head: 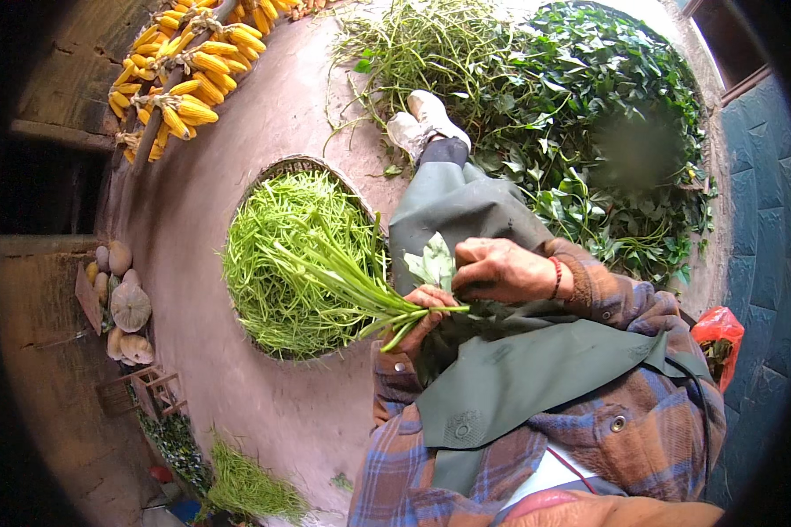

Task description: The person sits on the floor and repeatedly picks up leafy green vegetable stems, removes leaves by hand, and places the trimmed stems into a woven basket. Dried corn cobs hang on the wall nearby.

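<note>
A bunch of green leaf stems (343, 273) is gripped in my left hand (422, 316), its long ends fanning out over a round woven basket (346, 174) heaped with cut green stems (290, 263). Close beside it, above my lap, my right hand (501, 270) has its fingers curled by a green leaf (435, 262). Whether those fingers pinch the leaf or its stalk is hidden. A dark green apron (481, 211) covers my legs.
Leafy vines (567, 85) lie piled beyond my shoes (428, 118). Corn cobs (191, 85) hang on poles at upper left. Pumpkins (130, 306), a small wooden stool (158, 392) and another heap of stems (250, 481) are at left. A red plastic bag (722, 336) stands behind my right arm.
</note>
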The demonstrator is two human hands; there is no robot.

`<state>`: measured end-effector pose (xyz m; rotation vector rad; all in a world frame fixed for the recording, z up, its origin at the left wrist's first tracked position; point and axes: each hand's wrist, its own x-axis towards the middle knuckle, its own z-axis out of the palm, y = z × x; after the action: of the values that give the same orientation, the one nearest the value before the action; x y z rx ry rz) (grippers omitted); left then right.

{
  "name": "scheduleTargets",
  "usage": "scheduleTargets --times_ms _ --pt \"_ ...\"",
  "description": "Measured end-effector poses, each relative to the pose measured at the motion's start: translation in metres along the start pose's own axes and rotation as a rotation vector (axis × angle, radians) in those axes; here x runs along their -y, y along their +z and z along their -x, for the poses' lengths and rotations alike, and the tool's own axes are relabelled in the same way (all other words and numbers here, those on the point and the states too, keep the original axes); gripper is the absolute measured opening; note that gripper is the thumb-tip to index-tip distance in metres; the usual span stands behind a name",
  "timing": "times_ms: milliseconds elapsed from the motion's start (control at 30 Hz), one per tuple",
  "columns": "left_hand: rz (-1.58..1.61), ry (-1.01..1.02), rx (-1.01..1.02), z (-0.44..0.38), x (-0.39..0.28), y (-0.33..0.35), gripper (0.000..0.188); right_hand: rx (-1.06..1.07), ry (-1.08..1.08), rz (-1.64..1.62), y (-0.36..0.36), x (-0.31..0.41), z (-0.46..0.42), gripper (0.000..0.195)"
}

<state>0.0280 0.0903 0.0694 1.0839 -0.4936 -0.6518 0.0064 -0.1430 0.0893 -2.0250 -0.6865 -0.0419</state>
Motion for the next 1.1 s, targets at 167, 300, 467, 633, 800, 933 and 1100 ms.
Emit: scheduleTargets --times_ms 167,300,467,633,800,933,1100 --pt "-0.067 0.021 -0.071 0.001 -0.01 0.004 0.017 -0.067 -0.016 0.197 0.004 0.002 0.005 0.015" --pt "-0.015 0.029 -0.037 0.002 0.006 -0.007 0.019 -0.171 -0.027 0.352 0.007 0.006 0.003 0.015" --pt "0.007 0.021 0.064 -0.003 0.001 -0.005 0.027 -0.465 0.516 -0.35 0.002 0.0 0.01 0.009" --pt "0.027 0.031 -0.062 0.006 -0.003 -0.004 0.026 -0.321 0.452 -0.458 -0.028 0.009 0.015 0.011" --pt "0.095 0.021 -0.008 0.0 -0.004 -0.005 0.022 -0.07 0.115 -0.044 0.005 0.018 0.011 0.018" --pt "0.048 0.009 -0.112 0.003 0.003 -0.003 0.015 -0.084 0.178 -0.178 0.004 0.017 0.01 0.007" --pt "-0.024 -0.011 -0.367 0.004 0.015 -0.007 0.004 -0.203 0.201 -0.158 0.002 0.009 0.013 0.012"
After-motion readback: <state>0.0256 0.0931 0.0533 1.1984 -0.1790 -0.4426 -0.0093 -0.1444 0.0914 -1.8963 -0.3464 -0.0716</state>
